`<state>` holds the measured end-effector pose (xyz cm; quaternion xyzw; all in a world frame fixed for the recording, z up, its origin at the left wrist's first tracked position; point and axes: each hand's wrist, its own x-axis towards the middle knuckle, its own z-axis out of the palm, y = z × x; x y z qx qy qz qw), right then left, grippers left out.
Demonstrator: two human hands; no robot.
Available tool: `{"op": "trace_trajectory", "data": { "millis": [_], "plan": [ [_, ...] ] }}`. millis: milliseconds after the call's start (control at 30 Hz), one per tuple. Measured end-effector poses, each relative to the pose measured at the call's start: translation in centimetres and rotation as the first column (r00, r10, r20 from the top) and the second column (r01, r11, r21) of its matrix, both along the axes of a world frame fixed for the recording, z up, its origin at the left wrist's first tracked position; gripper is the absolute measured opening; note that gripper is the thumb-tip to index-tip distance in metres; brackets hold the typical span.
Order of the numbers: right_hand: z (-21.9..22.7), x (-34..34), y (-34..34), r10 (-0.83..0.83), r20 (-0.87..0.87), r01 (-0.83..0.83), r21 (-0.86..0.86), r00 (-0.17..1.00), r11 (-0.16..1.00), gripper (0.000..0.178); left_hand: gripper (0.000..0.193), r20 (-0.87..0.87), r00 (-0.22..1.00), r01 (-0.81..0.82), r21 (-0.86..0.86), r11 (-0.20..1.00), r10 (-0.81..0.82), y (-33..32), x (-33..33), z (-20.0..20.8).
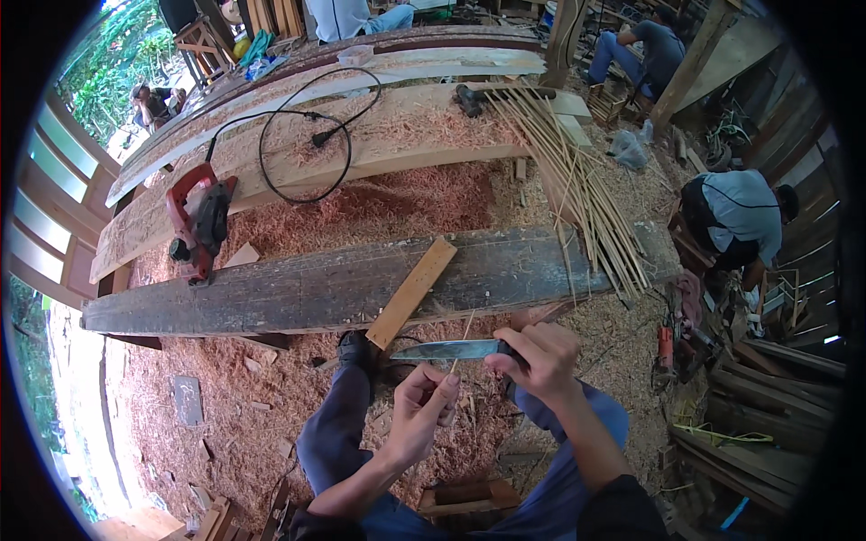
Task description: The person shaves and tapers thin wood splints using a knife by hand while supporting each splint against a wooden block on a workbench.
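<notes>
My right hand [541, 359] is wrapped round the dark handle of a knife [442, 350], its blade reaching left and lying almost level. Just below the blade, my left hand [422, 410] pinches a thin bamboo stick [468, 328]. The stick rises past the blade, which crosses it close above my left fingertips. Whether the edge touches the stick I cannot tell. Beyond my hands, a flat wooden strip [411, 293] leans over the near edge of a long dark plank [307, 290]. A bundle of similar bamboo sticks [591, 203] lies across the plank's right part.
A red electric planer [200, 221] with a looped black cord rests at the left across the planks. A hammer [470, 101] lies on the pale plank [397, 162] behind. Shavings cover the ground. Other people sit at the right [735, 212] and farther back. Scrap timber [776, 397] is stacked lower right.
</notes>
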<state>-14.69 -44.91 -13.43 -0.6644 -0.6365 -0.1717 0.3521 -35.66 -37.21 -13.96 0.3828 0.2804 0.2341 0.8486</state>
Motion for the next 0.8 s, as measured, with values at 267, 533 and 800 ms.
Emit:
{"op": "trace_trajectory", "data": {
  "millis": [267, 533, 800],
  "plan": [
    [-0.2, 4.0, -1.1, -0.212, -0.134, 0.233, 0.17, 0.968, 0.957, 0.044, 0.017, 0.044, 0.999, 0.015, -0.034, 0.999, -0.014, 0.1, -1.2, 0.5],
    [0.5, -1.4, -0.1, 0.051, -0.153, -0.055, -0.018, 0.987, 0.998, 0.04, 0.015, 0.019, 0.999, 0.027, 0.028, 0.999, -0.027, -0.1, -0.9, 0.6],
    [0.4, 0.5, -1.2, -0.012, 0.037, 0.013, -0.019, 0.999, 1.0, 0.043, 0.016, 0.011, 0.998, 0.068, 0.022, 0.997, -0.068, -0.1, -0.8, 0.5]
  ]
}}
